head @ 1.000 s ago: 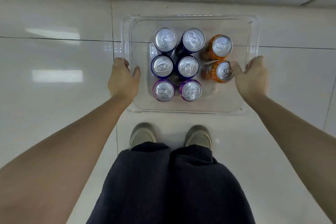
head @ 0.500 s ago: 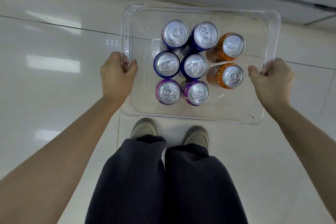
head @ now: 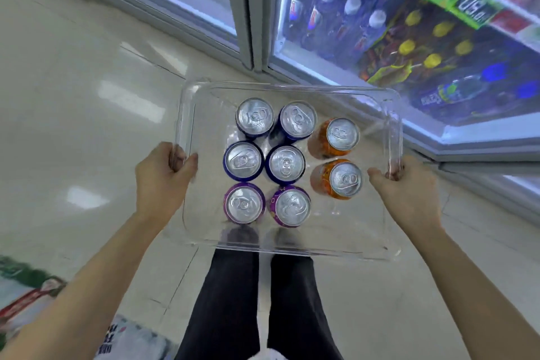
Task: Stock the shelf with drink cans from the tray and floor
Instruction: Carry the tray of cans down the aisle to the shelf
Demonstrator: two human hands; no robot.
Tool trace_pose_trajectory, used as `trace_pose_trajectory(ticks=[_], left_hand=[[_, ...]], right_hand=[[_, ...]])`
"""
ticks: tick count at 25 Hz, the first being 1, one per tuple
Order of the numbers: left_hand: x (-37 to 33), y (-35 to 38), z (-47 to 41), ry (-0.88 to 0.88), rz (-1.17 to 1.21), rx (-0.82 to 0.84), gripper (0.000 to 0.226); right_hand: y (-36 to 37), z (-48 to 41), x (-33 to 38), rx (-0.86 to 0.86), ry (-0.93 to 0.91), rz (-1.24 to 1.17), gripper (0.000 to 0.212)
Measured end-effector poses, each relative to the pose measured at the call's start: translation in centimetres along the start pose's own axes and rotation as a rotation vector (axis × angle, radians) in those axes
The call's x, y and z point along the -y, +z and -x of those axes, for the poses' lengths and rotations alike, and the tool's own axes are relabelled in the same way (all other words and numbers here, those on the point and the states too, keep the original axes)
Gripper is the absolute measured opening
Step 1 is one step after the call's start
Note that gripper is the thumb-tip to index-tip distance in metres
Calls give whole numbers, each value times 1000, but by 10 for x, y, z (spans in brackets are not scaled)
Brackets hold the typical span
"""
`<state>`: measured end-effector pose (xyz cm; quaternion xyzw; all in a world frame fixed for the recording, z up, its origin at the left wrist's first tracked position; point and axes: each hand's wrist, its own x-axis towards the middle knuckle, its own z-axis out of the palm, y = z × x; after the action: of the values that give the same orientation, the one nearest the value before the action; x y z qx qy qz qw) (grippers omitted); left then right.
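The clear plastic tray [head: 292,245] is gripped on both short sides. The left hand [head: 162,181] is closed over the left rim, with the thumb laid inside the wall and the fingers wrapped under the edge. The right hand [head: 409,196] is closed over the right rim in the same manner. The tray is held in the air, roughly level, above the pale tiled floor [head: 73,96] and in front of the legs in dark trousers [head: 230,301].

Eight cans are stood upright in the tray, all with silver tops. Four dark blue cans [head: 286,164] are grouped in a square toward the far left part. Two purple cans [head: 244,203] are placed just nearer, side by side. Two orange cans [head: 342,135] are set to the right of the blue ones, one behind the other, and the nearer of them is close to the right thumb.

Beyond the tray, a lit glass-door cooler [head: 380,23] filled with bottles is seen.
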<state>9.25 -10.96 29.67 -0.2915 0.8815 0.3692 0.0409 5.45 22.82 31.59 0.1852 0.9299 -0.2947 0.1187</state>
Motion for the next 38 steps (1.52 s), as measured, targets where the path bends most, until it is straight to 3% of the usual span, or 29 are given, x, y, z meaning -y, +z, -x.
trace_pose_trajectory(ticks=[4,12,18,21,27,38], left_hand=[[-32,-110,62,-86,58,-145,22],[-26,-257,103,-221,145,-362,28],[19,-350,65,-372,191,-530,28],[38,-408,23,-363,222,-586,25],[75,-506,-65,-416,239,-677,19],[123,-653,-253,-616,106,-843,24]], right_hand=[[-68,34,93,49,-171,-4,39],[-103,71,254,214,-482,86,28],[-43,83,410,284,-665,116,41],[-9,91,486,295,-718,53,49],[60,84,635,351,-825,-29,49],[204,26,946,450,-1077,99,32]])
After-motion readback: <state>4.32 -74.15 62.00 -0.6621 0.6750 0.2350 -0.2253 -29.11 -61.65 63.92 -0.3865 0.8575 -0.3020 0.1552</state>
